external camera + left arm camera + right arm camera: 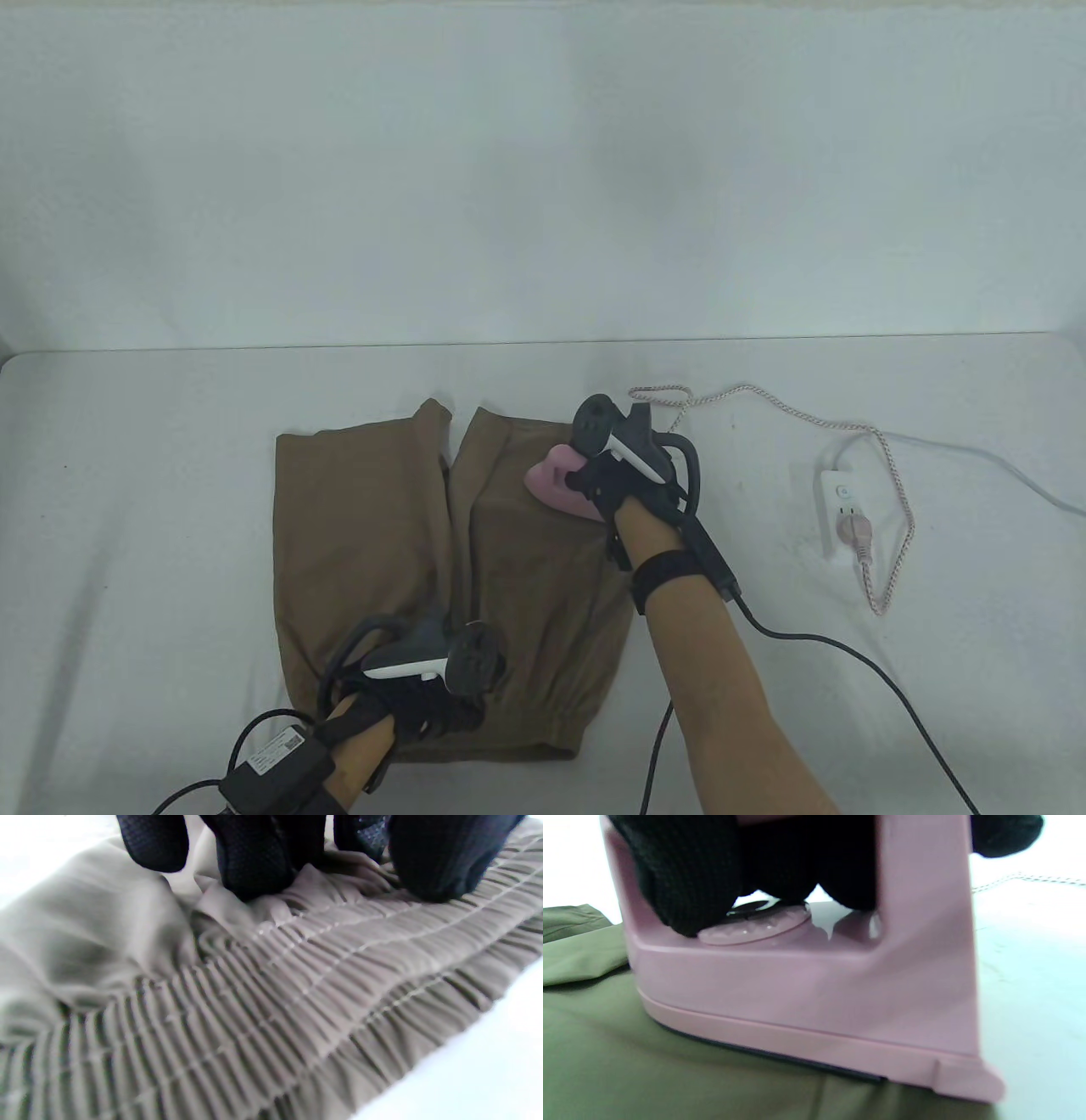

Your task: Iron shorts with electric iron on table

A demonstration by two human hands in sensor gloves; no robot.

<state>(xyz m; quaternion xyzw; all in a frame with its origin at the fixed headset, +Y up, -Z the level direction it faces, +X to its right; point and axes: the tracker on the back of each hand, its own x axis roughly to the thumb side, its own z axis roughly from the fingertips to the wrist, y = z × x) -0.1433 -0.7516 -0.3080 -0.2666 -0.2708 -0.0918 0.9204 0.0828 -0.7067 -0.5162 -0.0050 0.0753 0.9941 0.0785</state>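
Brown shorts (pixel 382 543) lie flat on the white table, waistband toward the front edge, legs pointing away. My right hand (pixel 624 484) grips the handle of a pink iron (pixel 556 484) that sits flat on the shorts' right leg near its hem. In the right wrist view the iron (pixel 814 1001) rests sole-down on the fabric (pixel 628 1069), with my gloved fingers (pixel 683 878) wrapped through its handle. My left hand (pixel 424 709) presses down on the elastic waistband (pixel 297 1014); its fingertips (pixel 254 861) rest on the gathered cloth.
A white power strip (pixel 840 514) lies to the right with the iron's pink plug in it. The braided cord (pixel 764 399) loops across the table behind the iron. Black glove cables (pixel 848 662) trail toward the front edge. A white wall stands behind the table.
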